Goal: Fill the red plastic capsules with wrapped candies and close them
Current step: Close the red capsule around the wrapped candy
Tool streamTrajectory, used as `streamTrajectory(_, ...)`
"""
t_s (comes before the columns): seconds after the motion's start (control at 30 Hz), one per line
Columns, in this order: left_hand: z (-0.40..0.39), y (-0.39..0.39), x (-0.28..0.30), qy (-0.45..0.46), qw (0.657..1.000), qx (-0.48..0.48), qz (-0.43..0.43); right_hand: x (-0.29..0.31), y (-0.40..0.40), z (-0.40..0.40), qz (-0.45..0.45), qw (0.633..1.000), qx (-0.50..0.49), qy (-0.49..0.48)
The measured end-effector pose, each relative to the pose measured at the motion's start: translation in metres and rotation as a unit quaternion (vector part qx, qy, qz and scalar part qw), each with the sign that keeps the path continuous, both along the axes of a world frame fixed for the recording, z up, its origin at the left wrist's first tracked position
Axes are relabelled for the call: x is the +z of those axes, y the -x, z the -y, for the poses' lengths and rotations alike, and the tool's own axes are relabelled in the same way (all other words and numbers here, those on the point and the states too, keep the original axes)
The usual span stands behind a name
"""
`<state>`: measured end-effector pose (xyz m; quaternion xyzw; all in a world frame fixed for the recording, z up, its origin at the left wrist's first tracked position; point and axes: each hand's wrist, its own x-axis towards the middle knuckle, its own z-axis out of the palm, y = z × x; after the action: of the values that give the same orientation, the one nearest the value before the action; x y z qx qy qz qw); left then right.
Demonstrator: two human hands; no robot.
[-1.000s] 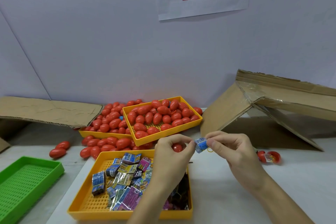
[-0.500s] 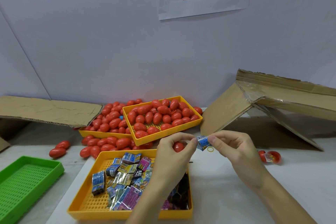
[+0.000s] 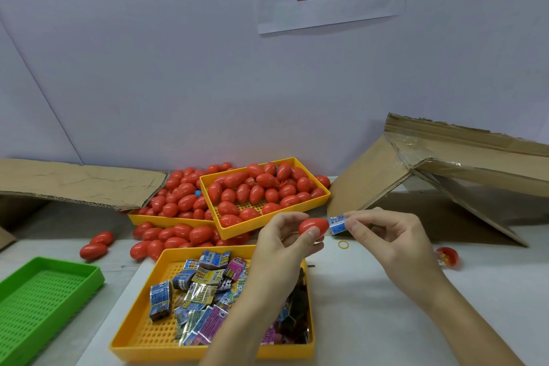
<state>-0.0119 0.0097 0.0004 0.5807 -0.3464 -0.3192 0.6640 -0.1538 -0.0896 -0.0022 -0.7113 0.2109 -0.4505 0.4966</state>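
Note:
My left hand [image 3: 282, 244] holds a red capsule half [image 3: 312, 226] between thumb and fingers, its mouth turned to the right. My right hand [image 3: 386, 235] pinches a blue wrapped candy [image 3: 337, 224] right at that mouth, touching the capsule's rim. Below my hands lies a yellow tray [image 3: 154, 336] with several wrapped candies [image 3: 205, 285]. Two yellow trays [image 3: 312, 205] heaped with red capsules [image 3: 252, 190] stand behind, and more capsules lie loose on the table around them.
A green perforated tray [image 3: 44, 300] sits at the front left. Flattened cardboard [image 3: 74, 181] lies at the back left and a folded cardboard box [image 3: 445, 163] at the right. An open red capsule [image 3: 447, 257] and a yellow rubber band [image 3: 343, 244] lie on the table.
The red capsule has turned in my left hand and shows more fully. My right hand has brought the blue candy up against its mouth.

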Motion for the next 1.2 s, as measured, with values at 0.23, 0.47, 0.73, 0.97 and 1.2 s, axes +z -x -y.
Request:
streamTrajectory(0.23,-0.0022,0.0016,0.0019,-0.001,0.999,-0.018,0.038,-0.0022,-0.0002,0.0018,-0.005,1.000,-0.002,0.004)
streamTrajectory(0.47,-0.0036,0.0013,0.0038,0.020,0.998,-0.032,0.044,-0.0044,-0.0006,0.0040,-0.012,1.000,0.006,0.008)
streamTrajectory(0.73,-0.0064,-0.0019,0.0059,0.020,0.997,-0.047,0.060,-0.0054,-0.0009,0.0044,-0.019,1.000,0.005,0.003)
streamTrajectory(0.97,-0.0053,-0.0052,0.0054,0.007,0.996,-0.014,0.087,-0.0039,-0.0015,0.0047,-0.025,1.000,-0.005,0.009)
streamTrajectory(1.2,-0.0050,-0.0046,0.0047,0.003,0.995,-0.011,0.104,-0.0032,-0.0012,0.0035,-0.035,0.999,-0.005,0.008)
